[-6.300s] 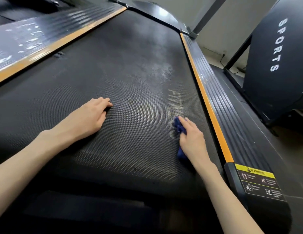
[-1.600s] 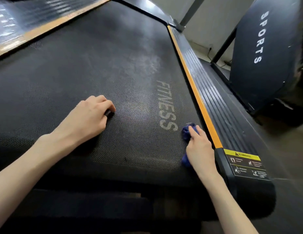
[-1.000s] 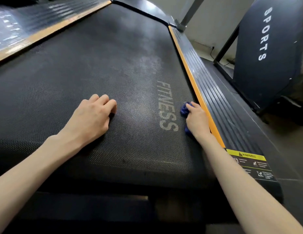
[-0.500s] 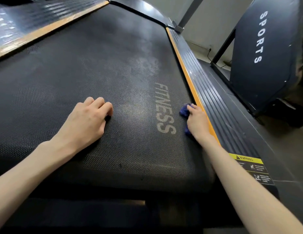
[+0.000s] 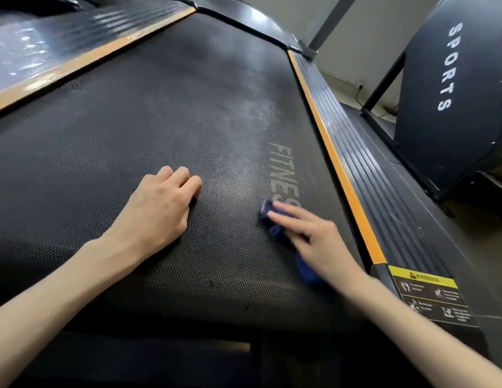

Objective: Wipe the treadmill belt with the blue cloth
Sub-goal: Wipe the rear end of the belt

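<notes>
Right hand [image 5: 314,239] has swept the blue cloth [image 5: 274,232] away from the orange edge strip [image 5: 336,161] onto the belt [image 5: 188,107] lettering. Its grip is flat-fingered, pressing down. Left hand [image 5: 157,211] braces, loosely curled and empty. The wiping looks well underway.

The right hand [image 5: 314,236] has slid the blue cloth [image 5: 275,228] away from the orange side strip [image 5: 342,175], leftward and nearer the person; the cloth now covers the end of the FITNESS lettering [image 5: 283,169]. Both are now motion-blurred.
</notes>
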A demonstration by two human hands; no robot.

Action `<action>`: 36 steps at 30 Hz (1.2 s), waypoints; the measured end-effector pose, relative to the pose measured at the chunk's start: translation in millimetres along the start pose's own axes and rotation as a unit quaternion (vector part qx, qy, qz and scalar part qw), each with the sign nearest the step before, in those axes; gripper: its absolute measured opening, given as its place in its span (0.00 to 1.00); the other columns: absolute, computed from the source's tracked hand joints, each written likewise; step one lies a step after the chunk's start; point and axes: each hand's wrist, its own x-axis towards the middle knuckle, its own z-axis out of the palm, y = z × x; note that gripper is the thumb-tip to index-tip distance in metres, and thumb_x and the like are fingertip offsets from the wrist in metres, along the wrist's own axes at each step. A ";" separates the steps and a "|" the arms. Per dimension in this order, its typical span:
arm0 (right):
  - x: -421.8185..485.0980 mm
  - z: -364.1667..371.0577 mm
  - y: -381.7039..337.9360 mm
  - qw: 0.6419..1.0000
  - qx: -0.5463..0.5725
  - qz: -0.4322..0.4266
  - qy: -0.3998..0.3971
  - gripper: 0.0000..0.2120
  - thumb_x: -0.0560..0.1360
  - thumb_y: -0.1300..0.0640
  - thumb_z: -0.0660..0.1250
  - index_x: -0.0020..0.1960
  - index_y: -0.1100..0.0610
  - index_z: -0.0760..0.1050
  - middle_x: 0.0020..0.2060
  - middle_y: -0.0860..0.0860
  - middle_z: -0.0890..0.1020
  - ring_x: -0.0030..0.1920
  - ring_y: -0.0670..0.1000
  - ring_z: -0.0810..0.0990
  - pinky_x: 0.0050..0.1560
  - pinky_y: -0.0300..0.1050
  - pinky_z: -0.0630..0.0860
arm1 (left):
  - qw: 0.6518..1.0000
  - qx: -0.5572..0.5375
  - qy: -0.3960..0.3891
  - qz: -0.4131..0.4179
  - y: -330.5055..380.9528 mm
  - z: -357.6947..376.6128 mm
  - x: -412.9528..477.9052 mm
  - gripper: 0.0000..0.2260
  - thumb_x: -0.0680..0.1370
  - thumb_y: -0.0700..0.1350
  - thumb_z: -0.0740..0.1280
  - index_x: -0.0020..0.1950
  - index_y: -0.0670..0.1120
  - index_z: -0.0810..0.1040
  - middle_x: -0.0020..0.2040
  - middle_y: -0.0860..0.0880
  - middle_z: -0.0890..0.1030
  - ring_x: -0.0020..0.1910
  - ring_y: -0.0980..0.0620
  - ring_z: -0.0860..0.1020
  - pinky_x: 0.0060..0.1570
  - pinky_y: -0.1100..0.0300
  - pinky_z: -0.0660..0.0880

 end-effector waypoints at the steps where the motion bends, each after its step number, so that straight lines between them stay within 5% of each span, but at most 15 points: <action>1: 16.7 -3.6 22.0 0.999 -0.023 0.027 0.012 0.19 0.71 0.69 0.64 0.60 0.58 0.79 0.62 0.53 0.77 0.63 0.48 0.75 0.66 0.28 0.60 | 1.000 0.001 0.001 0.001 0.4 -0.2 0.3 0.14 0.70 0.43 0.50 0.45 0.45 0.74 0.40 0.47 0.73 0.37 0.46 0.71 0.34 0.52 0.71; 3: 51.1 -9.4 62.8 0.985 -0.035 0.151 0.070 0.17 0.73 0.70 0.63 0.61 0.61 0.77 0.64 0.56 0.76 0.64 0.54 0.74 0.64 0.25 0.56 | 1.000 -0.002 0.001 0.002 0.9 -0.1 -0.2 0.14 0.69 0.44 0.50 0.45 0.45 0.74 0.40 0.47 0.73 0.37 0.45 0.72 0.34 0.52 0.71; 6: 82.3 -5.6 80.9 0.952 -0.057 0.275 0.124 0.16 0.77 0.64 0.61 0.63 0.56 0.76 0.67 0.52 0.74 0.67 0.54 0.70 0.66 0.38 0.60 | 1.000 -0.002 0.003 -0.003 2.0 -0.6 -0.5 0.14 0.69 0.44 0.50 0.44 0.45 0.74 0.40 0.47 0.73 0.37 0.45 0.72 0.34 0.51 0.72; 9: 68.7 11.7 28.2 0.979 -0.050 0.178 0.082 0.16 0.76 0.64 0.62 0.60 0.54 0.78 0.64 0.50 0.76 0.65 0.53 0.73 0.66 0.42 0.65 | 1.000 -0.002 -0.002 -0.005 2.8 -2.0 -0.4 0.14 0.70 0.44 0.50 0.44 0.45 0.74 0.39 0.47 0.73 0.37 0.45 0.72 0.34 0.51 0.72; 11: 34.4 26.7 -18.3 0.999 -0.025 0.034 0.016 0.17 0.73 0.66 0.61 0.58 0.56 0.80 0.63 0.52 0.77 0.64 0.51 0.74 0.65 0.38 0.64 | 1.000 -0.003 -0.003 -0.010 2.6 -1.4 -1.5 0.14 0.70 0.44 0.50 0.44 0.45 0.74 0.40 0.48 0.73 0.37 0.46 0.72 0.34 0.52 0.72; 14: 10.4 23.5 -34.5 0.997 0.003 -0.057 -0.045 0.18 0.73 0.65 0.61 0.60 0.55 0.79 0.65 0.49 0.75 0.65 0.46 0.71 0.66 0.35 0.64 | 1.000 -0.009 -0.003 -0.009 0.7 -0.1 -1.5 0.13 0.70 0.44 0.51 0.45 0.46 0.74 0.40 0.49 0.73 0.37 0.48 0.71 0.35 0.53 0.71; 22: 92.8 -8.9 80.5 0.976 -0.132 0.171 0.032 0.18 0.77 0.64 0.60 0.65 0.56 0.74 0.68 0.53 0.72 0.67 0.57 0.71 0.69 0.44 0.61 | 1.000 -0.014 -0.011 -0.014 -0.5 0.2 -1.7 0.13 0.70 0.44 0.51 0.46 0.47 0.73 0.41 0.50 0.73 0.38 0.49 0.70 0.36 0.53 0.71; 25: 95.6 -10.5 82.8 0.976 -0.106 0.186 0.027 0.20 0.77 0.60 0.62 0.69 0.55 0.70 0.69 0.53 0.71 0.69 0.54 0.68 0.70 0.43 0.59 | 1.000 -0.009 -0.011 -0.017 -0.5 0.0 -1.1 0.13 0.70 0.44 0.50 0.45 0.47 0.73 0.41 0.50 0.73 0.38 0.49 0.71 0.36 0.54 0.71; 29: 89.8 -11.4 82.2 0.979 -0.086 0.184 0.025 0.21 0.77 0.66 0.61 0.68 0.55 0.71 0.68 0.52 0.72 0.68 0.54 0.69 0.69 0.42 0.59 | 1.000 -0.002 -0.007 -0.021 1.8 -2.2 -1.9 0.13 0.71 0.44 0.51 0.45 0.47 0.74 0.41 0.49 0.73 0.38 0.48 0.71 0.36 0.54 0.70; 32: 90.8 6.5 43.1 0.990 -0.067 0.125 0.015 0.21 0.75 0.68 0.60 0.64 0.54 0.75 0.64 0.50 0.75 0.65 0.54 0.73 0.68 0.48 0.66 | 0.998 0.019 0.009 -0.053 5.2 -4.4 -3.3 0.14 0.70 0.44 0.51 0.44 0.45 0.75 0.40 0.48 0.74 0.38 0.45 0.74 0.37 0.52 0.72; 36: 74.8 53.8 -52.1 0.993 -0.004 -0.091 -0.069 0.23 0.72 0.70 0.62 0.65 0.54 0.74 0.66 0.49 0.74 0.65 0.51 0.73 0.63 0.43 0.69 | 0.991 0.040 0.007 -0.129 2.0 -7.1 -3.0 0.15 0.67 0.45 0.51 0.43 0.42 0.76 0.40 0.45 0.76 0.39 0.42 0.75 0.39 0.50 0.71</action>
